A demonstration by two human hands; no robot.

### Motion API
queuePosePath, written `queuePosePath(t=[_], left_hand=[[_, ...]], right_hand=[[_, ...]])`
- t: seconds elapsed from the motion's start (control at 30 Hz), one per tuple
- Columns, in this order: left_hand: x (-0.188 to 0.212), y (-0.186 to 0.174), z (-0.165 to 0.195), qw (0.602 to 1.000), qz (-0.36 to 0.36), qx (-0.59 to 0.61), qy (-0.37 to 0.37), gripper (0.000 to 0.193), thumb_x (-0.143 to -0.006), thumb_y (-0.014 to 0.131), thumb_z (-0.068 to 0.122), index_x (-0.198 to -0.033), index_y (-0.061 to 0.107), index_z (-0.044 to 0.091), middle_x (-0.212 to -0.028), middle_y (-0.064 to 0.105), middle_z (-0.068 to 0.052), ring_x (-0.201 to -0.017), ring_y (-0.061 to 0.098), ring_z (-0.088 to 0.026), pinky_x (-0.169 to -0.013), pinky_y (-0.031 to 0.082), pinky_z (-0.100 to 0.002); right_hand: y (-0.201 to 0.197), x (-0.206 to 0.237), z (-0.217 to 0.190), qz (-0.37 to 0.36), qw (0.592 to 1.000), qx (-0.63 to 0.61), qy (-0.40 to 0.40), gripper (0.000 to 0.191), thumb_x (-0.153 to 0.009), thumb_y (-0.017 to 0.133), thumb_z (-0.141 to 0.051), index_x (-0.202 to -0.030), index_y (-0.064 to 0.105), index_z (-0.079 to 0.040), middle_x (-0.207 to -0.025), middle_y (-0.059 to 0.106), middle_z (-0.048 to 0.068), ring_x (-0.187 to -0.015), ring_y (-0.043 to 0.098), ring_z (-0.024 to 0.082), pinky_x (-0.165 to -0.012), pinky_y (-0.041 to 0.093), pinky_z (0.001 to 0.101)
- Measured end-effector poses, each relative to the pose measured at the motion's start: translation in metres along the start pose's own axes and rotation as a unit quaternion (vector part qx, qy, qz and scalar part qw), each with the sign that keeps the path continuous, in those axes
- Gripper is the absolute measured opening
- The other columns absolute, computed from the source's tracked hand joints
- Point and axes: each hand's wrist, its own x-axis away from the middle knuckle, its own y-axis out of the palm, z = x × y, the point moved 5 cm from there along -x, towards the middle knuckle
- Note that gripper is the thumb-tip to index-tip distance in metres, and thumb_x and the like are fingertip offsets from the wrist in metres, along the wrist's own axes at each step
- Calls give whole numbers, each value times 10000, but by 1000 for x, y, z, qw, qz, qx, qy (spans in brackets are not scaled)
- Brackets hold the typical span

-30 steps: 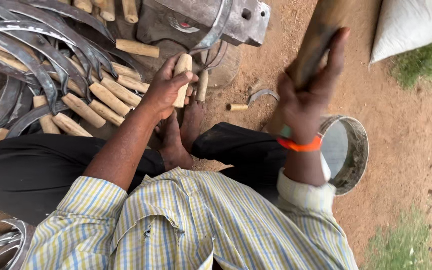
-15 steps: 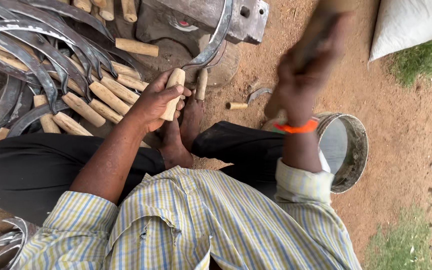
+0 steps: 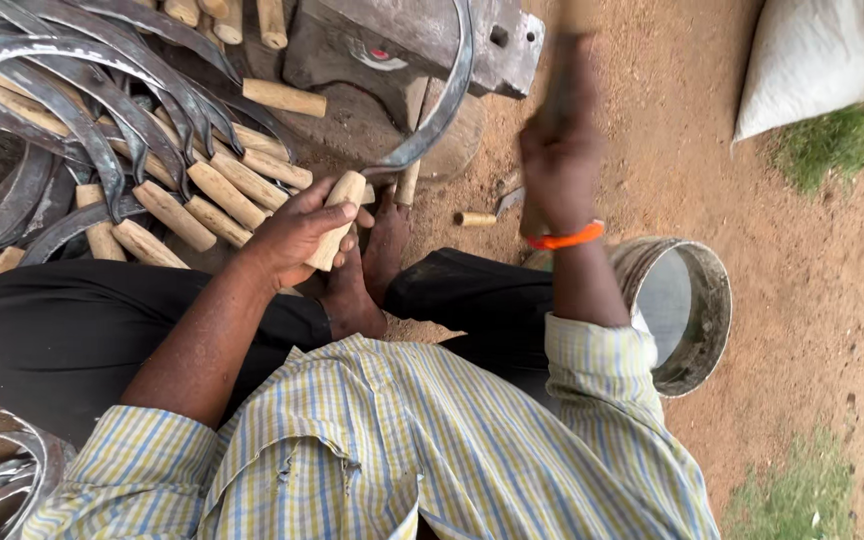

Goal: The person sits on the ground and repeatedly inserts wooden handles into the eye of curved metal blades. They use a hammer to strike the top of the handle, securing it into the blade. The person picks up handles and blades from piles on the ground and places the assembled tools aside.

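Observation:
My left hand (image 3: 297, 232) grips the pale wooden handle (image 3: 337, 215) of a sickle. Its curved dark blade (image 3: 442, 110) arcs up over a grey metal anvil block (image 3: 392, 40). My right hand (image 3: 557, 150), with an orange band at the wrist, is raised and closed on a wooden tool shaft (image 3: 562, 70), blurred by motion, above and right of the sickle handle. My bare feet (image 3: 372, 260) rest on the ground just below the handle.
A heap of finished sickles with wooden handles (image 3: 102, 130) lies at upper left. More blades (image 3: 12, 470) lie at lower left. A round metal pan (image 3: 682, 310) sits on the dirt at right. A white sack (image 3: 822, 60) lies at upper right.
My right hand with the wooden shaft has swung from far right toward the anvil, now blurred. My left hand keeps the sickle handle in place, shifted slightly lower.

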Motion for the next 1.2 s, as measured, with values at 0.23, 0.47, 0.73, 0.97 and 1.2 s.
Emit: queuePosePath(t=[0.23,0.47,0.73,0.97,1.2], left_hand=[[21,-1,-4,999,12,-4,-42,592,-972,611,178,-1519,401,94,-1005,650,-103,-710,589,-106,-514,519,-255],[24,0,-4,998,-24,43,-32,619,-972,627,178,-1538,392,96,-1002,650,-108,-715,596,-115,-514,525,-254],[24,-3,-6,998,-21,57,-34,582,-958,659,187,-1490,447,82,-998,652,-98,-716,603,-122,-509,528,-256],[29,16,21,933,206,-281,95,628,-871,717,134,-1467,517,113,-1084,695,-121,-716,632,-222,-584,542,-354],[15,54,63,717,276,-525,365,659,-875,741,77,-1481,483,51,-1268,616,-194,-1145,661,-362,-955,566,-446]], right_hand=[[-14,-2,8,-82,996,18,-5,887,-955,553,239,-1639,255,-241,-1289,600,0,-792,618,115,-680,582,257],[18,-1,21,-113,989,64,68,958,-858,574,194,-1695,274,-162,-1321,648,112,-953,624,135,-741,583,283],[-7,-8,12,-68,997,38,7,924,-937,574,206,-1660,221,-247,-1434,626,91,-901,693,149,-695,633,267],[19,12,30,-102,988,64,102,990,-868,552,173,-1685,137,-202,-1466,579,184,-926,735,203,-669,634,292],[21,62,49,-108,952,241,157,977,-856,625,49,-1692,176,-182,-1131,733,204,-909,747,324,-768,609,430]])
